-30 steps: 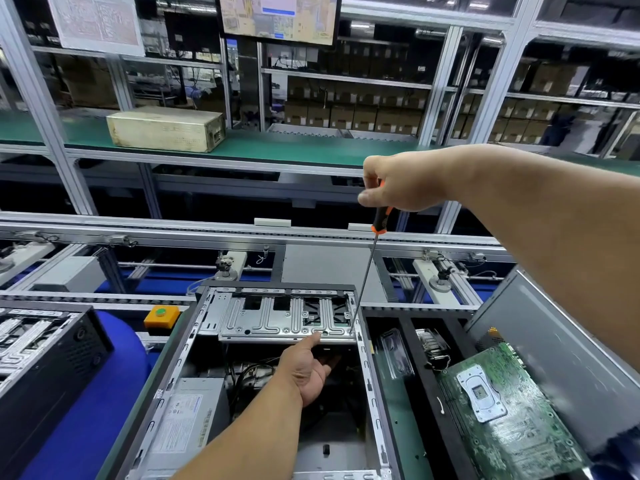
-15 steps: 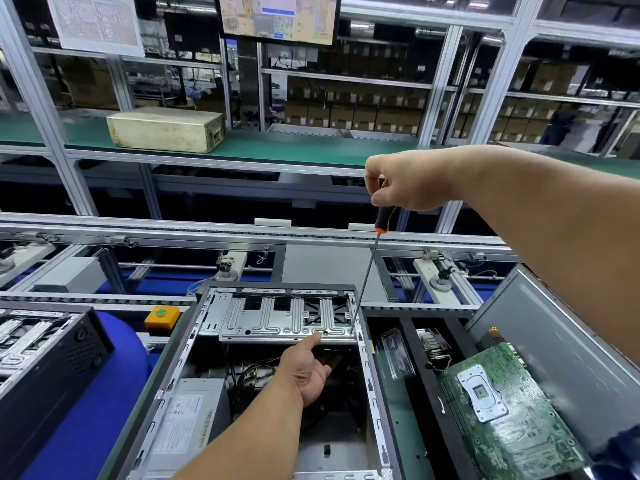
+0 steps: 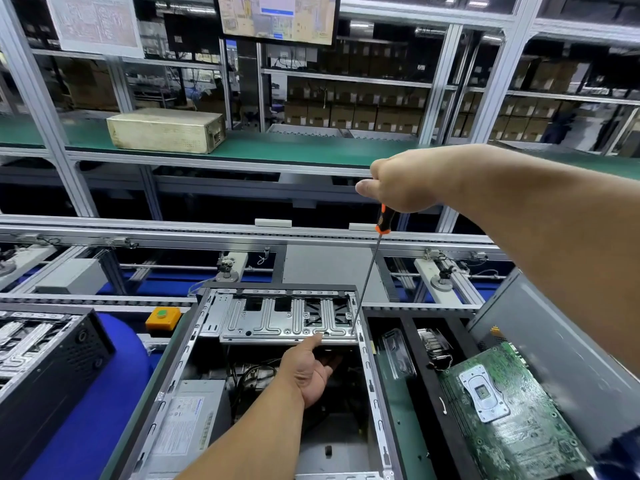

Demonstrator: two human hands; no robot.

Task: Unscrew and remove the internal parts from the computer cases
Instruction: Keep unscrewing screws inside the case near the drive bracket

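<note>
We judge we are unscrewing the drive cage (image 3: pixel 287 320) at the far end of the open computer case (image 3: pixel 204 358): our right hand (image 3: pixel 403 185) clamps the screwdriver (image 3: pixel 372 268), tip at its right corner, our left hand (image 3: pixel 310 370) steadies its front edge with the thumb on top and the other fingers hidden underneath, and next we must turn until the screw is free.

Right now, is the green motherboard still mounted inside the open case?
No, the motherboard lies outside, to the right of the open case, whose floor is bare where the left hand reaches in.
</note>
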